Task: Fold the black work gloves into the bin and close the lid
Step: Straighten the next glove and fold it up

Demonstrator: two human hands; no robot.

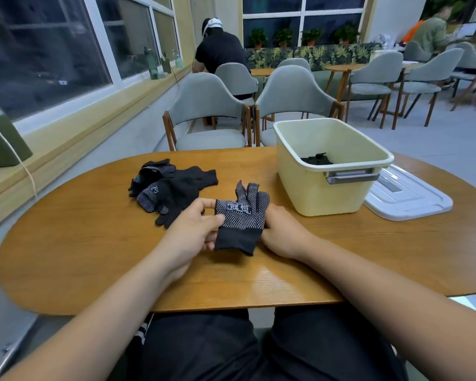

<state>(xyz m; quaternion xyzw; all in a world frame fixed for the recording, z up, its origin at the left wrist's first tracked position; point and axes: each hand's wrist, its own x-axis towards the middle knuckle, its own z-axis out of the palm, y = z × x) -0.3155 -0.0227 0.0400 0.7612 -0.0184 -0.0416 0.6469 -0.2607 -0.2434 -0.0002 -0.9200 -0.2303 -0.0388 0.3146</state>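
Observation:
A black work glove (pixel 241 215) with white grip dots is held just above the wooden table (pixel 94 257), palm side up and fingers pointing away. My left hand (pixel 195 226) pinches its left edge, thumb on top. My right hand (pixel 279 229) grips its right edge, fingers hidden beneath. A pile of several black gloves (pixel 166 188) lies to the left behind it. The pale yellow bin (pixel 327 188) stands open at the right with a dark folded glove (pixel 316 159) inside. Its white lid (pixel 407 196) lies flat on the table to the bin's right.
Two grey chairs (pixel 206 114) stand at the table's far side. A window ledge with bottles runs along the left. A person sits with their back turned at a farther table, and more chairs and tables fill the right background.

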